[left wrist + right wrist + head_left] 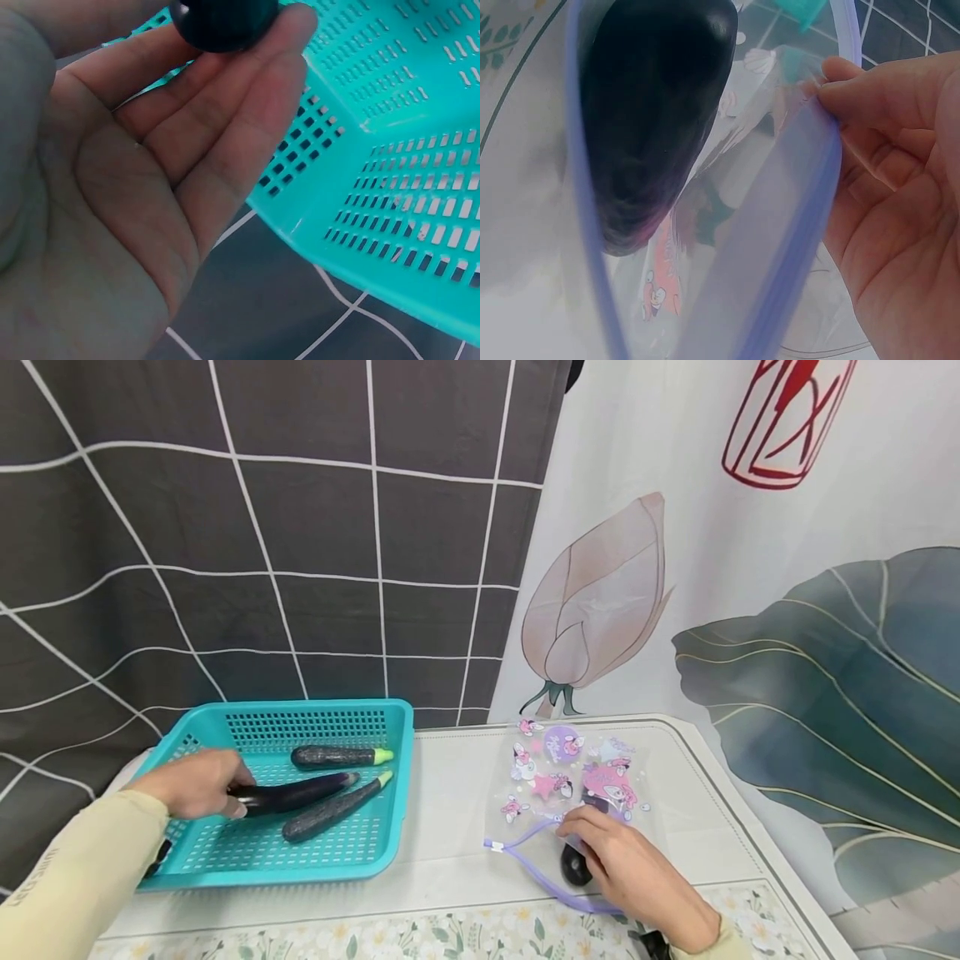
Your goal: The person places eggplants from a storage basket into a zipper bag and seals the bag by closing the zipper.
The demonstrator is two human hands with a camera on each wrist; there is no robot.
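Observation:
My left hand [202,783] grips one end of a glossy dark eggplant [300,793] inside the turquoise basket [406,777]. Two dark zucchinis with green stems lie there too: one zucchini [333,756] behind the eggplant, the other zucchini [330,812] in front. On the right, my right hand [630,864] pinches the purple-edged mouth of a clear printed zip bag [517,777] between thumb and fingertips. Another eggplant [656,112] is in the bag, its rounded end showing at the parted mouth. In the left wrist view, only the held eggplant's end [225,22] shows.
Both basket and bag rest on a white table [450,793] with a floral strip [450,935] along the front. A dark gridded curtain [315,527] and a white printed curtain [637,443] hang behind. The bag's zip slider [495,845] points left.

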